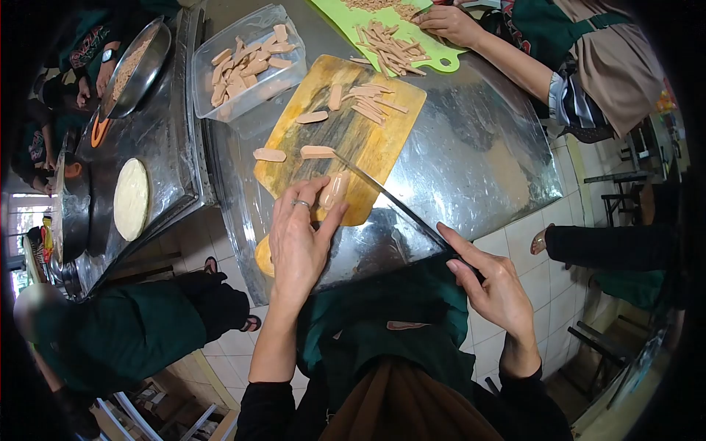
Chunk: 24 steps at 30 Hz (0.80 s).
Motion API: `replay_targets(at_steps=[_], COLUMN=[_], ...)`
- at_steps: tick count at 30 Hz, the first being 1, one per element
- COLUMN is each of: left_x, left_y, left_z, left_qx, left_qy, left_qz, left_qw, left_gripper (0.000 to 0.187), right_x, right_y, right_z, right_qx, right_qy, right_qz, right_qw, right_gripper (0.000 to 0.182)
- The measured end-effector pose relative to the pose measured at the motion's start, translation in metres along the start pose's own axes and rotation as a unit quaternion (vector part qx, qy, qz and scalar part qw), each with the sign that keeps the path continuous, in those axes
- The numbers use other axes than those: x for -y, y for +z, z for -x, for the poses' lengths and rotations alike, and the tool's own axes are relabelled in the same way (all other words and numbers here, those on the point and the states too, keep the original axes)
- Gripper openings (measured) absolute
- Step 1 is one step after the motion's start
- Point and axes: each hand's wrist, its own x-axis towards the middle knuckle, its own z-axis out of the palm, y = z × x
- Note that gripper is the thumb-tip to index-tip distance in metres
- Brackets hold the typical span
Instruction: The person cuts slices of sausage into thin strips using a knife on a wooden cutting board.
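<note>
My left hand [300, 224], with a ring on one finger, pinches a pale pink sausage [336, 189] against a wooden cutting board [294, 163]. In my right hand [494, 287] is the handle of a knife [397, 202]. Its blade slants across the board, the tip close to a flat sausage slice [318, 152]. More slices lie nearby, one at the board's left edge [270, 155] and another farther up [312, 117]. Thin sausage strips [371, 101] are gathered on the board's upper right.
A clear plastic tub [243, 109] of sausage pieces stands behind the board. Beyond is a green cutting board [446, 60] with cut strips and another person's hand [450, 26]. At left are a pan [152, 55] and a flat round of dough [131, 200]. Other people stand around.
</note>
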Motion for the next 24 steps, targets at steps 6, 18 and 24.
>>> replay_targets(at_steps=[6,18,24], left_x=[-0.006,0.034,0.023], left_y=[0.015,-0.019,-0.014], left_z=[-0.012,-0.026,-0.018], left_qx=[-0.02,-0.033,-0.095], left_qy=[0.027,-0.151,-0.021], left_qz=[-0.016,0.14,0.008], left_qw=[0.999,0.978,0.995], left_gripper=[0.027,0.021,0.035], right_x=[-0.002,-0.004,-0.006], right_y=[0.003,0.0,0.004], right_z=[-0.001,-0.004,-0.007], right_qx=[-0.008,-0.011,-0.024], right_qy=[0.006,0.04,0.008], right_qz=[0.001,-0.004,-0.006], right_qw=[1.0,0.999,1.0], right_gripper=[0.05,0.05,0.049])
